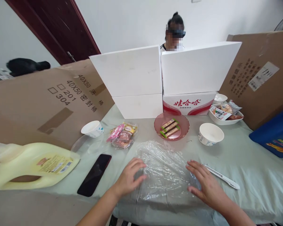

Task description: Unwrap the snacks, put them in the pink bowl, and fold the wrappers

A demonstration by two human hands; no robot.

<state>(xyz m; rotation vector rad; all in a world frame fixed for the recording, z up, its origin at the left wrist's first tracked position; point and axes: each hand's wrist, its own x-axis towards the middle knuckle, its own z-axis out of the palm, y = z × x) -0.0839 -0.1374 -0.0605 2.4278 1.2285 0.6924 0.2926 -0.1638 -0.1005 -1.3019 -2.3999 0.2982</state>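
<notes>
Both my left hand [129, 179] and right hand [204, 183] lay spread flat, fingers apart, pressing the clear plastic bag [165, 171].

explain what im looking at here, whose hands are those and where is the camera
The camera sits on a person's head, looking forward and down, so the two bare arms at the bottom are that person's own. The left hand and right hand lie flat on the two sides of a crumpled clear plastic bag; neither grips anything. On the pale green tablecloth lie a black phone, a yellow jug on its side, a packet of snacks, a pink plate with wrapped bars, two paper cups and a white tool. Another person sits behind the white boxes.
</notes>
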